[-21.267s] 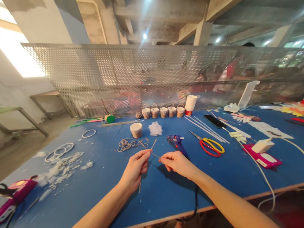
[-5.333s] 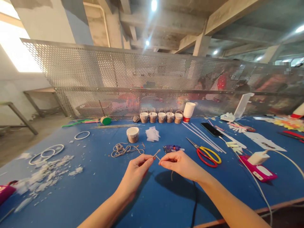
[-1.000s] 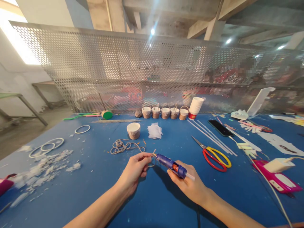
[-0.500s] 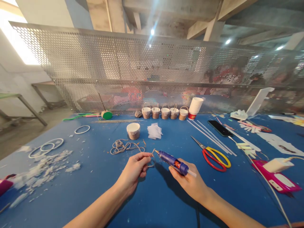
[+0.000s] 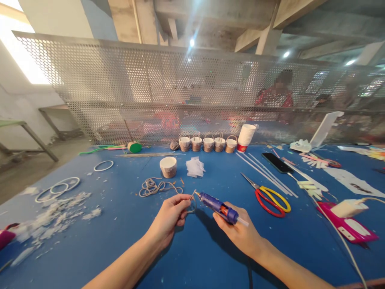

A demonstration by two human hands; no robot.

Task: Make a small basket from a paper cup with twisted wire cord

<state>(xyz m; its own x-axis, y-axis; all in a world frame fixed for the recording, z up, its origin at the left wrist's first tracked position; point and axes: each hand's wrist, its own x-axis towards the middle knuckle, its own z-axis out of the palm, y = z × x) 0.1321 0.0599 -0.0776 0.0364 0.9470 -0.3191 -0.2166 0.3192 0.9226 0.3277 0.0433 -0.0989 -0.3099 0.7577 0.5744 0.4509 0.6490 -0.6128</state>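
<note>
Above the table (image 5: pixel 192 261), the left hand (image 5: pixel 172 214) pinches a thin cord (image 5: pixel 193 194), likely light, limp, best held near its tip; at its four o'clock, the right hand (image 5: pixel 242 228) grips a glue gun (image 5: pixel 214 204).

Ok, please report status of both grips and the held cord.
Left grip pinching thin looped cord. Right grip holding glue gun, nozzle close to cord. Coiled cord beyond left grip, seemingly not blocking.

Glossy plastic glue gun (image 5: pixel 218 206)
</note>
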